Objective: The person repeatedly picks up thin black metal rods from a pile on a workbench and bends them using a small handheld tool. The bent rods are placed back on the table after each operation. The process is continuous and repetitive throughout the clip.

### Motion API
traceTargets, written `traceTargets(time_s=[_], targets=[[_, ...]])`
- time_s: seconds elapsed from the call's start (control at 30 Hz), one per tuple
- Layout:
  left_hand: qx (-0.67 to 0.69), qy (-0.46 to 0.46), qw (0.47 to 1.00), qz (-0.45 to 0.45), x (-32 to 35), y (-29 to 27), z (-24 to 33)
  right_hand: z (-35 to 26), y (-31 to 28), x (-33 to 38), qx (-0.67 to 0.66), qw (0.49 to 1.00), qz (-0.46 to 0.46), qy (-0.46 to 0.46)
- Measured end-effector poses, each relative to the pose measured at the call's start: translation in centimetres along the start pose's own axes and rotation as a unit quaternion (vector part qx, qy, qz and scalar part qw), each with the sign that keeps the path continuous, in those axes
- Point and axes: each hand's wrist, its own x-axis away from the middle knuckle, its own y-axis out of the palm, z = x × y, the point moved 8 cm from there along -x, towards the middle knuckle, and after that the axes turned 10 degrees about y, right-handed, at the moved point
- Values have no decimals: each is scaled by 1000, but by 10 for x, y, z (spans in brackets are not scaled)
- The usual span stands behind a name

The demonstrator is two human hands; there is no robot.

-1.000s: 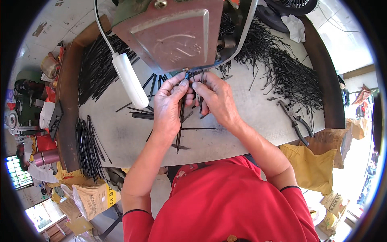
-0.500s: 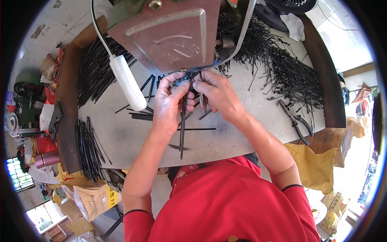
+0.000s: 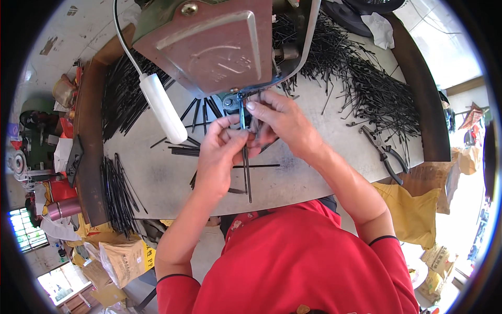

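Left hand (image 3: 222, 152) and right hand (image 3: 280, 123) meet beneath the machine head (image 3: 209, 44), both pinching one thin black rod (image 3: 247, 178). The rod hangs nearly vertical, straight and slender.

Daylight was bright and even, blowing out the right rim to near white. Soft shadows fell on the bench (image 3: 157, 178). Fisheye bending curved the edges; focus stayed sharp centrally.

The scene is being viewed by one head-worn fisheye camera, looking steeply down from above at a grey worktable (image 3: 157, 183). The person's red shirt (image 3: 308, 261) is being seen at the lower edge. Both hands are being framed near the centre, quite close. Straight edges are being bent toward the dark round rim.
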Motion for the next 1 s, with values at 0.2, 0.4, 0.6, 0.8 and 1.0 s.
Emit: traceTargets(time_s=[0.2, 0.4, 0.6, 0.8, 1.0], targets=[[-71, 26, 997, -23, 21, -2, -5, 6, 8, 4, 60, 997, -46, 4], [-286, 160, 944, -27, 25, -11, 2, -3, 7, 14, 91, 995, -31, -16], [-283, 116, 952, -2, -5, -55, 15, 2, -29, 0, -66, 998, 10, -9], [-5, 171, 981, 96, -32, -60, 25, 15, -32, -12, -218, 976, 2, 0], [38, 219, 968, 113, -34, -47, 26, 15, -28, -7, -290, 956, 12, -46]])
